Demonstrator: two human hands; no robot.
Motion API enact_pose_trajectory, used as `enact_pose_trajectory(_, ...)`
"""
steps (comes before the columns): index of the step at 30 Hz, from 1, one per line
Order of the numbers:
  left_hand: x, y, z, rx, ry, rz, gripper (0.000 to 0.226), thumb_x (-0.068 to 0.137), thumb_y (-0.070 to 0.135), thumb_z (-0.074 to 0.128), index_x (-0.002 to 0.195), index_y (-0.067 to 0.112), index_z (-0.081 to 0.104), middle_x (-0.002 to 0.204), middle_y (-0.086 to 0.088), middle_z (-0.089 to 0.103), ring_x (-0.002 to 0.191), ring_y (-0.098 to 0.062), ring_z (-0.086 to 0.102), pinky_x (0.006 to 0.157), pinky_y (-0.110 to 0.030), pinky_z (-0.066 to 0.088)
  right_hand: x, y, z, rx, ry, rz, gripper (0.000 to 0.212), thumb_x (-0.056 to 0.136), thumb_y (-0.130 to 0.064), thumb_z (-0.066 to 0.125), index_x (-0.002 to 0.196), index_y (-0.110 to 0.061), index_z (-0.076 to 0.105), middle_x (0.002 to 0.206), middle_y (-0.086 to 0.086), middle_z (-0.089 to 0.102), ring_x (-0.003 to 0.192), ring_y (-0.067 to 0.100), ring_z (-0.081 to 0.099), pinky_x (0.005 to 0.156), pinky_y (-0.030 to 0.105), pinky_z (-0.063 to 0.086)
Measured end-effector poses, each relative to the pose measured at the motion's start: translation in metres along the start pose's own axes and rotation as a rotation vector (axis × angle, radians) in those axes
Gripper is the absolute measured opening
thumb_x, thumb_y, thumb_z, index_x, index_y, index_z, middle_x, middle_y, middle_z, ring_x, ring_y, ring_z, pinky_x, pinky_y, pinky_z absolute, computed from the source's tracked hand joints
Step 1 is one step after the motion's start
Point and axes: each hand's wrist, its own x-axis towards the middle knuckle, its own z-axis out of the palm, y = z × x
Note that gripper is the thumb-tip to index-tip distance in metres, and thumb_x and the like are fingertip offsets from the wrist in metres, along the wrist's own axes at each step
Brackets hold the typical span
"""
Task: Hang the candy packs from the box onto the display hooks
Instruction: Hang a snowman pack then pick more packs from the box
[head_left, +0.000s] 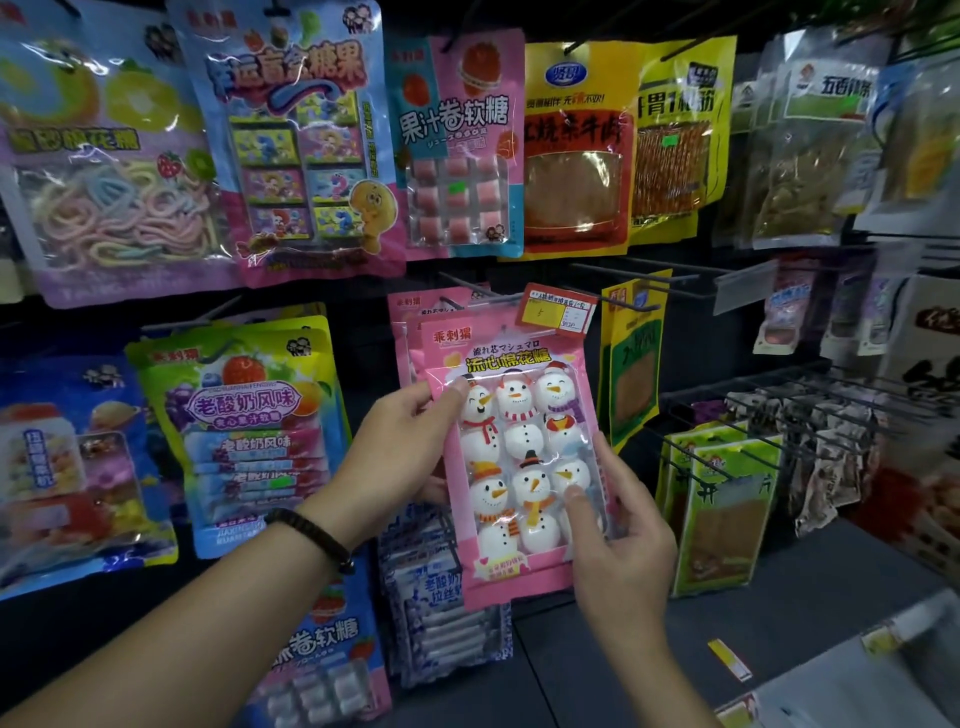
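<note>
A pink pack of snowman marshmallows (511, 447) is held upright in front of the display wall, its top at a hook (483, 296) that carries a red and yellow price tag (556, 312). Two like pink packs (410, 332) hang just behind it on that hook. My left hand (405, 457) grips the pack's left edge near the top, thumb on the front. My right hand (613, 540) holds its lower right side, thumb pressed on the front. Whether the pack's hole is over the hook I cannot tell. The box is out of view.
Candy packs fill the wall: blue and pink ones (291, 145) above, a green yoghurt-flavour pack (244, 426) to the left, white-blue packs (441, 613) below. Yellow snack packs (631, 364) hang to the right, with bare hooks (649, 280) above and a dark shelf (779, 597) beneath.
</note>
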Motion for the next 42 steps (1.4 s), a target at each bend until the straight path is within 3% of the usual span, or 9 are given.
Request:
enact_pose_trajectory(2, 0.011, 0.003, -0.001, -0.027, 0.06, -0.003, 0.043, 0.106, 0.052, 0.054, 0.112, 0.012, 0.068, 0.097, -0.03, 0.074, 0.07, -0.032, 0.078, 0.05, -0.033, 0.059, 0.0, -0.001, 0.001, -0.014, -0.004, -0.002, 0.052, 0.095, -0.006, 0.074, 0.14, -0.032, 0.069, 0.133, -0.016, 0.071, 0.127, 0.007, 0.066, 0.105, 0.044, 0.056)
enact_pose_trajectory(7, 0.033, 0.01, -0.006, -0.003, 0.126, 0.015, 0.078, 0.093, 0.068, 0.063, 0.11, -0.007, 0.06, 0.1, -0.044, 0.064, 0.086, -0.059, 0.07, 0.063, -0.066, 0.063, 0.0, -0.004, 0.001, -0.014, 0.013, -0.006, 0.049, 0.095, -0.01, 0.074, 0.14, -0.031, 0.069, 0.13, -0.018, 0.071, 0.124, 0.005, 0.066, 0.102, 0.04, 0.057)
enact_pose_trajectory(14, 0.044, 0.006, -0.004, 0.046, 0.216, 0.078, 0.065, 0.099, 0.052, 0.064, 0.099, -0.013, 0.063, 0.092, -0.038, 0.069, 0.072, -0.047, 0.076, 0.051, -0.042, 0.063, 0.002, -0.009, 0.001, -0.036, 0.018, 0.019, 0.047, 0.096, -0.012, 0.074, 0.139, -0.032, 0.07, 0.128, -0.02, 0.071, 0.122, -0.001, 0.066, 0.097, 0.025, 0.058)
enact_pose_trajectory(18, 0.051, 0.002, -0.003, 0.196, 0.321, 0.164, 0.061, 0.098, 0.053, 0.061, 0.083, -0.006, 0.065, 0.069, -0.024, 0.065, 0.054, -0.035, 0.062, 0.045, -0.031, 0.048, 0.002, -0.011, 0.002, -0.074, 0.035, 0.018, 0.045, 0.096, -0.014, 0.074, 0.137, -0.032, 0.071, 0.124, -0.02, 0.07, 0.117, -0.004, 0.066, 0.092, 0.013, 0.054)
enact_pose_trajectory(22, 0.062, -0.003, -0.005, 0.233, 0.333, 0.173, 0.064, 0.094, 0.061, 0.057, 0.072, 0.001, 0.058, 0.07, -0.028, 0.063, 0.054, -0.033, 0.058, 0.055, -0.035, 0.043, 0.006, -0.015, 0.004, -0.093, 0.017, 0.065, 0.042, 0.098, -0.018, 0.075, 0.136, -0.035, 0.07, 0.12, -0.019, 0.068, 0.11, -0.008, 0.065, 0.082, 0.001, 0.048)
enact_pose_trajectory(26, 0.076, -0.005, -0.011, 0.309, 0.387, 0.156, 0.06, 0.1, 0.052, 0.058, 0.055, 0.015, 0.042, 0.049, 0.001, 0.042, 0.051, -0.025, 0.042, 0.054, -0.031, 0.036, 0.008, -0.009, 0.007, -0.246, -0.166, 0.145, 0.052, 0.099, -0.03, 0.073, 0.147, -0.043, 0.058, 0.126, -0.015, 0.056, 0.11, -0.009, 0.059, 0.088, 0.008, 0.048)
enact_pose_trajectory(34, 0.093, -0.002, -0.016, 0.395, 0.368, 0.068, 0.062, 0.096, 0.064, 0.054, 0.055, 0.018, 0.051, 0.047, 0.005, 0.047, 0.059, -0.035, 0.062, 0.062, -0.047, 0.064, -0.008, -0.008, 0.019, -0.429, -0.294, 0.222, 0.043, 0.1, -0.027, 0.07, 0.141, -0.034, 0.06, 0.13, -0.014, 0.048, 0.116, 0.005, 0.057, 0.101, 0.036, 0.053)
enact_pose_trajectory(39, 0.068, -0.003, -0.021, 0.406, 0.281, -0.053, 0.042, 0.102, 0.048, 0.059, 0.08, 0.014, 0.069, 0.078, -0.013, 0.076, 0.063, -0.032, 0.078, 0.057, -0.049, 0.066, -0.026, -0.002, 0.026, -0.524, -0.482, 0.252, 0.025, 0.1, -0.027, 0.067, 0.124, -0.031, 0.066, 0.112, -0.013, 0.062, 0.101, 0.004, 0.063, 0.093, 0.034, 0.056)
enact_pose_trajectory(42, 0.025, -0.017, -0.032, 0.399, 0.111, -0.185, 0.029, 0.105, 0.033, 0.062, 0.096, 0.006, 0.067, 0.098, -0.02, 0.076, 0.066, -0.031, 0.08, 0.061, -0.053, 0.067, -0.046, 0.003, 0.027, -0.58, -0.615, 0.276, 0.015, 0.1, -0.026, 0.065, 0.114, -0.029, 0.069, 0.097, -0.011, 0.068, 0.087, 0.006, 0.065, 0.078, 0.029, 0.056)
